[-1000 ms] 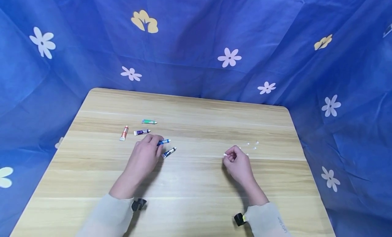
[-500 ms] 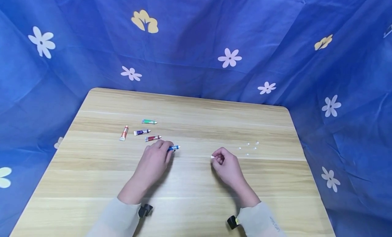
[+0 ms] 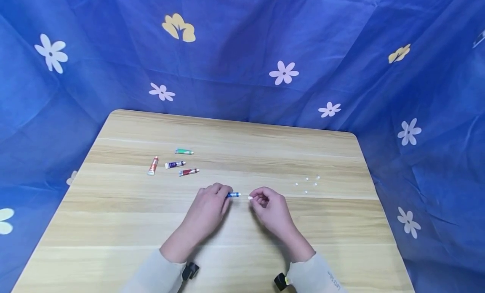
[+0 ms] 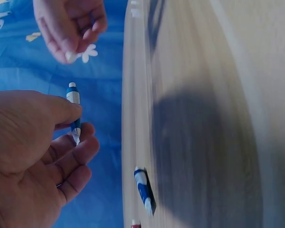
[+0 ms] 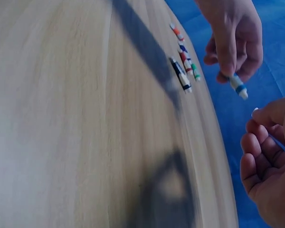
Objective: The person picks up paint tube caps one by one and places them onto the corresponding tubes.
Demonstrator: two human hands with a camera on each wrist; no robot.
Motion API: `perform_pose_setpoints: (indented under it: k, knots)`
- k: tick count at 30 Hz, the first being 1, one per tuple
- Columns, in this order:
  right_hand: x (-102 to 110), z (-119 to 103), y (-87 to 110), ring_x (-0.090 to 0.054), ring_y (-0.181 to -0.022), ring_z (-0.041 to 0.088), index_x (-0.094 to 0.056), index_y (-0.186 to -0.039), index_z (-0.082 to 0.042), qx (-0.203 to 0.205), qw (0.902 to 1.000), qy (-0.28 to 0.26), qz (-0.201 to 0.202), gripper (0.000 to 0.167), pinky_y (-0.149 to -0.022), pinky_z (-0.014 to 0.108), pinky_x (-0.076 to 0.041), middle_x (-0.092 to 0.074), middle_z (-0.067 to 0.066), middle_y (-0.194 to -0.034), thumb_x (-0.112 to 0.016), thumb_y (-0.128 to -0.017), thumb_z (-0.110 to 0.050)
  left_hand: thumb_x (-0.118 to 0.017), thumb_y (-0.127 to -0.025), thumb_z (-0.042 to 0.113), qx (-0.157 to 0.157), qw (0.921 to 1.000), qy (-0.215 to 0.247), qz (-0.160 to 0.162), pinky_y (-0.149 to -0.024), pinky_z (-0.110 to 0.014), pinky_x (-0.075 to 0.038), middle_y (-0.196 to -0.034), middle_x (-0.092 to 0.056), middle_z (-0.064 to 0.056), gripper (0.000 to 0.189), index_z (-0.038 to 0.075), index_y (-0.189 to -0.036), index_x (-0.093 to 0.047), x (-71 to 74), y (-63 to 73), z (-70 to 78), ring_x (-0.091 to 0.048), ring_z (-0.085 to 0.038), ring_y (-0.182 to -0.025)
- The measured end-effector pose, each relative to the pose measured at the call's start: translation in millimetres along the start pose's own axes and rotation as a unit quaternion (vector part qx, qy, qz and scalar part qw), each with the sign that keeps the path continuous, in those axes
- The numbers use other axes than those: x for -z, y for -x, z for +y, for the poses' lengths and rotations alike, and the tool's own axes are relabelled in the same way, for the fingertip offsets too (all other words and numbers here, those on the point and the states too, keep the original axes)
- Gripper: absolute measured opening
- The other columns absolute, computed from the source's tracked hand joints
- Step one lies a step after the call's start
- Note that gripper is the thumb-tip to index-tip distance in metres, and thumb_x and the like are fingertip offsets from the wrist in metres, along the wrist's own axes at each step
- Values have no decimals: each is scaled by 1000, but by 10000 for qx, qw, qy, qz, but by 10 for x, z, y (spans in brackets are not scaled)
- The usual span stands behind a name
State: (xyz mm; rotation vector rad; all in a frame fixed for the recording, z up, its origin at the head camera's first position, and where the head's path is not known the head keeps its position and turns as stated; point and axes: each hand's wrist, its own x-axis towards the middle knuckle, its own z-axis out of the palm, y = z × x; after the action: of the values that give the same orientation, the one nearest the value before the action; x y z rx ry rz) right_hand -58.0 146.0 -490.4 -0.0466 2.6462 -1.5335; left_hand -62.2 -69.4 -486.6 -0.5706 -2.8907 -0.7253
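Note:
My left hand [image 3: 206, 209] pinches a small blue paint tube [image 3: 233, 195] between thumb and fingers, its white nozzle pointing right. Facing it, my right hand [image 3: 273, 211] holds a tiny white cap [image 3: 250, 197] at the thumb and fingertip. A short gap separates cap and nozzle, also in the left wrist view, where the tube [image 4: 73, 97] stands below the cap [image 4: 70, 57]. Both hands are above the table. A dark tube [image 5: 181, 76] lies on the table in the right wrist view; in the head view my left hand hides it.
On the wooden table [image 3: 322, 230], a green tube [image 3: 184, 151], an orange-red tube [image 3: 153, 166], a purple tube [image 3: 175, 164] and a red tube [image 3: 189, 172] lie at the left. Several tiny white caps [image 3: 307, 179] are scattered at the right. A blue flowered cloth [image 3: 235, 53] surrounds the table.
My left hand has lifted the blue tube and carried it right and nearer. My right hand has moved left with the white cap, so the two are now close together. The red tube came into sight.

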Motion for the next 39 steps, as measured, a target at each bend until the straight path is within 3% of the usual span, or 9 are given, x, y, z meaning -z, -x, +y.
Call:
perform_pose_setpoints:
  k: [9,25,32,39]
  knots:
    - [-48,-26,-4,-67,-83,8,-78,-100,-11,262,9995,-158,-10,14,-78,21,-61,-76,3,-90,-80,-93,0,-77,-101,20,-150,9999,37,13,-102,-50,-56,-115,-78,-6,22,11,-121,-74,-39,43,109,-74,-28,-111]
    - [-39,18,-8,-63,-78,7,-78,-101,-10,126,9995,-157,-224,4,-72,19,-55,-77,2,-90,-78,-100,-13,-77,-100,19,-254,9996,65,83,-103,-50,-56,-115,-77,-5,20,11,-119,-74,-19,31,139,-73,-27,-111]
    - [-42,53,-10,-59,-73,4,-77,-99,-4,298,9989,-153,-334,15,-69,19,-51,-78,16,-90,-70,-106,-15,-77,-101,18,-233,9997,81,50,-105,-51,-55,-115,-77,-5,19,11,-118,-74,-8,35,163,-74,-28,-112]
    - [-45,81,2,-54,-68,4,-74,-90,-3,327,9988,-86,-353,27,-67,21,-47,-73,20,-83,-65,-109,-19,-78,-100,18,-231,9997,120,5,-108,-53,-53,-115,-77,-5,20,12,-119,-75,-7,42,190,-74,-29,-112]
